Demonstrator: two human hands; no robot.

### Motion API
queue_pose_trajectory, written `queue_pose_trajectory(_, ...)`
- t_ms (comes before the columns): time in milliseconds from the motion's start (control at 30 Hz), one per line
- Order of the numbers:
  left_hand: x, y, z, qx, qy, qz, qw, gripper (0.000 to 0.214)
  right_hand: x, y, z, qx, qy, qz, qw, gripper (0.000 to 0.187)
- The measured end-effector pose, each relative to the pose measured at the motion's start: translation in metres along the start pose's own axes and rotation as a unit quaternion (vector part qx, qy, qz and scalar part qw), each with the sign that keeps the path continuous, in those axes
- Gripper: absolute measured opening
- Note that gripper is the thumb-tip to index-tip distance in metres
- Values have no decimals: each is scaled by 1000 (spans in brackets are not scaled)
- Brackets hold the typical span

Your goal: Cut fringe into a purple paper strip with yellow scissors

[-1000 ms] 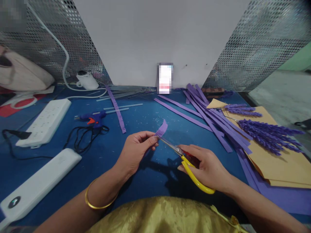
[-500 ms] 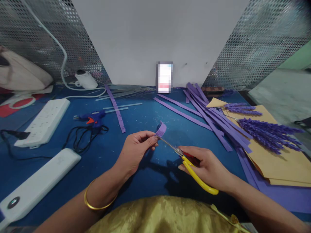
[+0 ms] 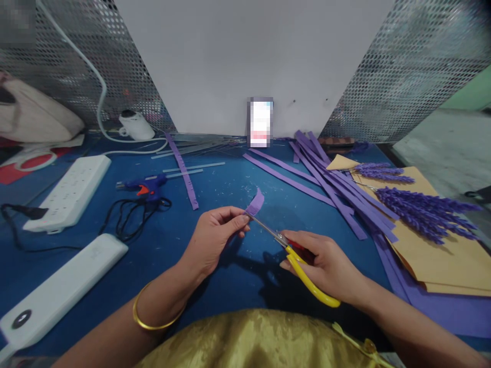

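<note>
Between the thumb and fingers of my left hand [image 3: 218, 235] is a short curved purple paper strip [image 3: 254, 203], its free end pointing up and away from me. My right hand [image 3: 326, 260] grips scissors [image 3: 310, 281] with yellow and red handles. Their metal blades reach left to the strip, right beside my left fingertips. Whether the blades are fully closed on the paper is too small to tell. Both hands are held above the blue table [image 3: 230, 286], over tiny scattered scraps.
Long purple strips [image 3: 345, 197] lie in a pile to the right, near purple flower stems [image 3: 418, 207] on brown paper [image 3: 460, 266]. On the left are a blue glue gun [image 3: 148, 186], a power strip [image 3: 71, 191] and a white elongated device [image 3: 65, 286]. A phone [image 3: 261, 122] stands at the back.
The purple strip's free end has uncurled and stands straighter. The scissors' yellow handle has shifted slightly left. My left hand stays in place.
</note>
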State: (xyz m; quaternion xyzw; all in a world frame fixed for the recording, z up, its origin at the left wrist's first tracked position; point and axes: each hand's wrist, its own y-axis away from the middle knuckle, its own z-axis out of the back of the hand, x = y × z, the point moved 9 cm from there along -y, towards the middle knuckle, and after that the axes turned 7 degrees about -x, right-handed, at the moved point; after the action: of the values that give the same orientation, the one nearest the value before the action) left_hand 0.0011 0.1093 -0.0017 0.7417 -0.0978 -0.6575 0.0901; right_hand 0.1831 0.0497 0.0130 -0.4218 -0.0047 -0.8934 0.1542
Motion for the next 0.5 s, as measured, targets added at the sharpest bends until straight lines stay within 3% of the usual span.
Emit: queue_pose_trajectory(500,2,2,-3,11,17,19,1000,12,1,0,-1,19,1,1,1000,27)
